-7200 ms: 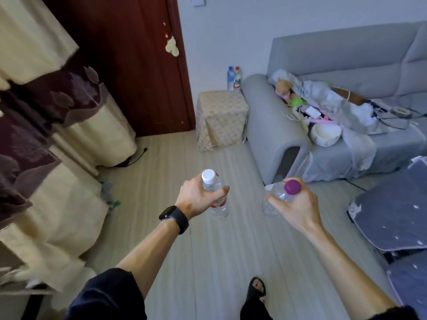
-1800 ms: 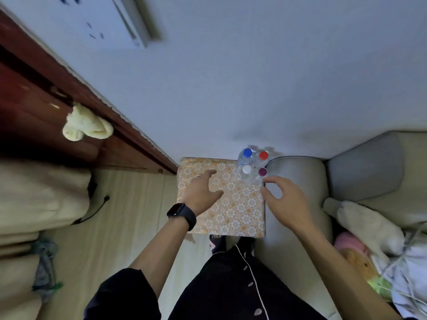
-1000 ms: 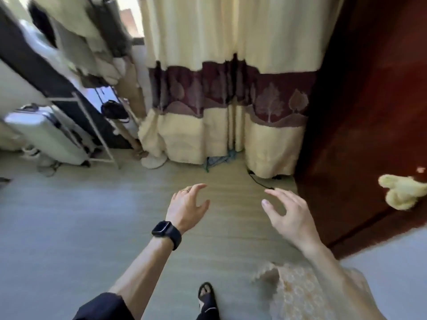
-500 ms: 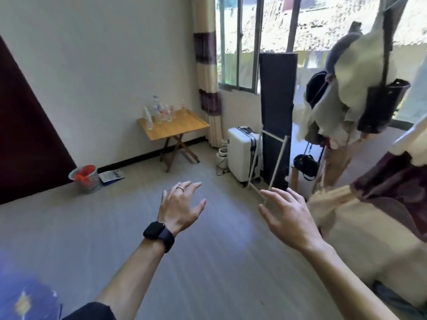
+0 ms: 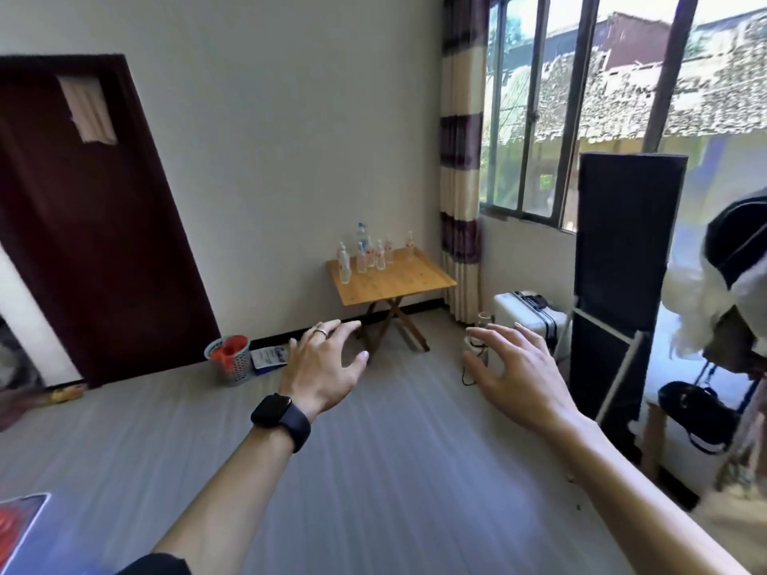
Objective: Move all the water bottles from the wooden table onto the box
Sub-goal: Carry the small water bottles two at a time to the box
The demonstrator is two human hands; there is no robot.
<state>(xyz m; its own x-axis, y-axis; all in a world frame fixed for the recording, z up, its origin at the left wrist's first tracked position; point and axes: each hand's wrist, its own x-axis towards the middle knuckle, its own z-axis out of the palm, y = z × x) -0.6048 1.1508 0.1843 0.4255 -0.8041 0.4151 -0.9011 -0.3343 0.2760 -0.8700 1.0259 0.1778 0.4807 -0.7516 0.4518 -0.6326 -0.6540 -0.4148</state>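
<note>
A bare room with a grey floor and a pale wall fills my feed. One wooden table [image 5: 398, 284] stands against that wall at 12 o'clock. The water bottles [image 5: 365, 255] are clustered upright on its far left corner. I count at least six, but they overlap too much to be sure. One white suitcase [image 5: 531, 321] sits at the table's 4 o'clock and one basket [image 5: 230, 361] at its 8 o'clock. My left hand [image 5: 319, 367] and right hand [image 5: 514, 371] hover empty, fingers spread and loosely bent. Since half a second ago, the table has come nearer and more central, and both hands are unchanged.
</note>
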